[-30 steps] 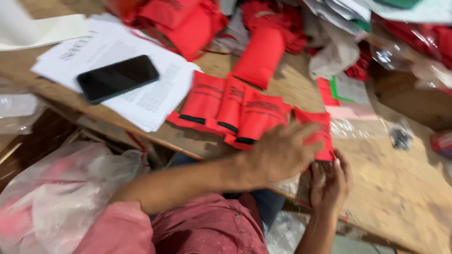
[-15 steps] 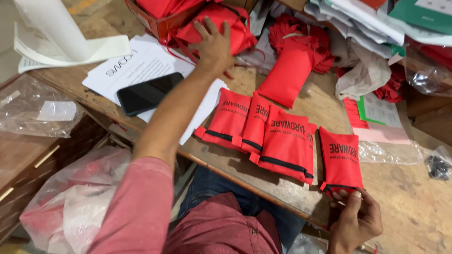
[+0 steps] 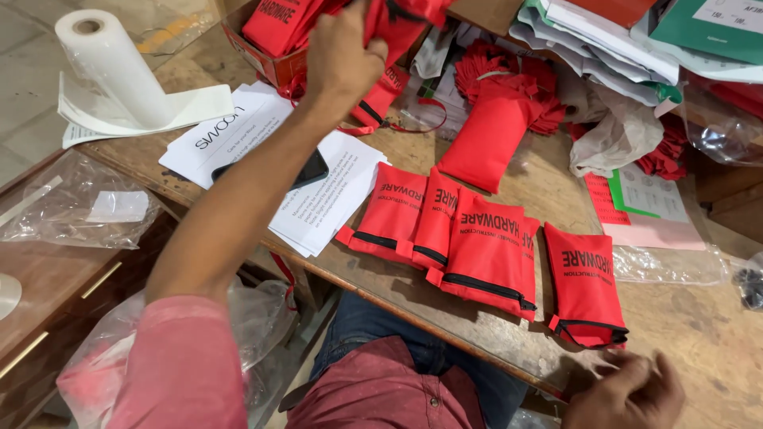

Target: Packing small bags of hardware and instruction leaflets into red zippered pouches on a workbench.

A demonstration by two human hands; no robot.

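The left hand (image 3: 343,59) is closed around a red zip pouch (image 3: 395,20) at the open box (image 3: 266,63) at the table's far side; judging by that, a pouch is being fetched, and lifting it clear calls for a path over the phone (image 3: 311,169) and papers (image 3: 330,199). The right hand (image 3: 628,393), fingers loosely curled and holding nothing, rests at the table's near edge (image 3: 445,330) just below the lone pouch (image 3: 584,286), with bare wood to its right.

Bare wood (image 3: 699,342) right of the lone red pouch (image 3: 584,284); pouches, papers (image 3: 318,199) crowding elsewhere.
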